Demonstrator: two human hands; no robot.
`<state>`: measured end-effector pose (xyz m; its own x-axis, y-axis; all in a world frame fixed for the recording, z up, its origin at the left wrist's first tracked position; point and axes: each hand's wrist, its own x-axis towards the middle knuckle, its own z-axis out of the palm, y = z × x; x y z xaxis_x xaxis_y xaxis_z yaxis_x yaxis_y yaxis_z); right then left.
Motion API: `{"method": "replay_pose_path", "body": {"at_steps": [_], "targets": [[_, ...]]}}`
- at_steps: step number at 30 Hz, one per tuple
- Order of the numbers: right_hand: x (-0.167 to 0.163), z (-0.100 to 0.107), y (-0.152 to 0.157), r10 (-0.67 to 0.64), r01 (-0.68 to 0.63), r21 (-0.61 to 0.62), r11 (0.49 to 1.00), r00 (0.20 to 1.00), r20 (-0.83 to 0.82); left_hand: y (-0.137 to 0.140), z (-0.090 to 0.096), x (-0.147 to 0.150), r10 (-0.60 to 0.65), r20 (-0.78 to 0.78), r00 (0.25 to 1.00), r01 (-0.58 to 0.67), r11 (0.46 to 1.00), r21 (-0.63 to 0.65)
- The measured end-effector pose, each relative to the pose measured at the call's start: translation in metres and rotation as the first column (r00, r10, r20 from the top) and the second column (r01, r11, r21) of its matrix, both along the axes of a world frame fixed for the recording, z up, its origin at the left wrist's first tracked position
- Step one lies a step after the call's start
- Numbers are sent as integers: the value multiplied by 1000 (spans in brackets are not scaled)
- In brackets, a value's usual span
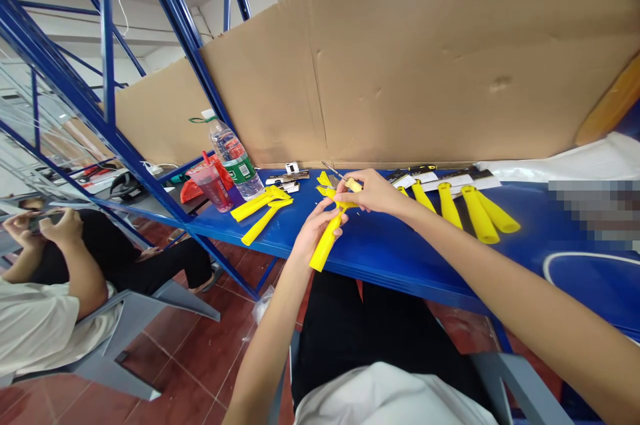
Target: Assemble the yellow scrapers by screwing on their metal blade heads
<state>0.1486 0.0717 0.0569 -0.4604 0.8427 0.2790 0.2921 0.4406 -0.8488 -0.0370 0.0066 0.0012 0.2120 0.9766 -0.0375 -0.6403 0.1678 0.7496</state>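
My left hand (315, 228) is closed around a yellow plastic scraper-like handle (326, 248), its long grip pointing down toward my lap. In my right hand (374, 190) is a screwdriver (354, 184) with a pale yellow grip, its thin shaft pointing up and to the left, away from the handle. The fingers of my right hand are close to the yellow handle's head; whether they touch it I cannot tell. Just beyond my hands lies another yellow piece (325, 180). Loose yellow handles (260, 222) lie left of my hands.
More yellow handles (479, 215) and white-and-black cards (433, 176) lie to the right. Small metal pieces (289, 178) are at the back of the blue table (390, 258). A water bottle (233, 158) and red cup (213, 188) stand left. A seated person (55, 265) holds a phone-like object.
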Motion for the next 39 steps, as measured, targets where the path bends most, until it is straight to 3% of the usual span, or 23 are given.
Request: {"method": "replay_pose_path", "body": {"at_steps": [17,26,39], "targets": [[4,3,-2,61,-62,-40,997,998,-35,-2,2,0,-9,-27,1000,10,1000,25],[3,3,-2,25,-26,-36,999,999,-31,-4,4,1,-3,-35,999,4,999,32],[2,4,-3,1,-3,68,998,999,34,-4,4,0,-11,-36,999,13,999,41]]}}
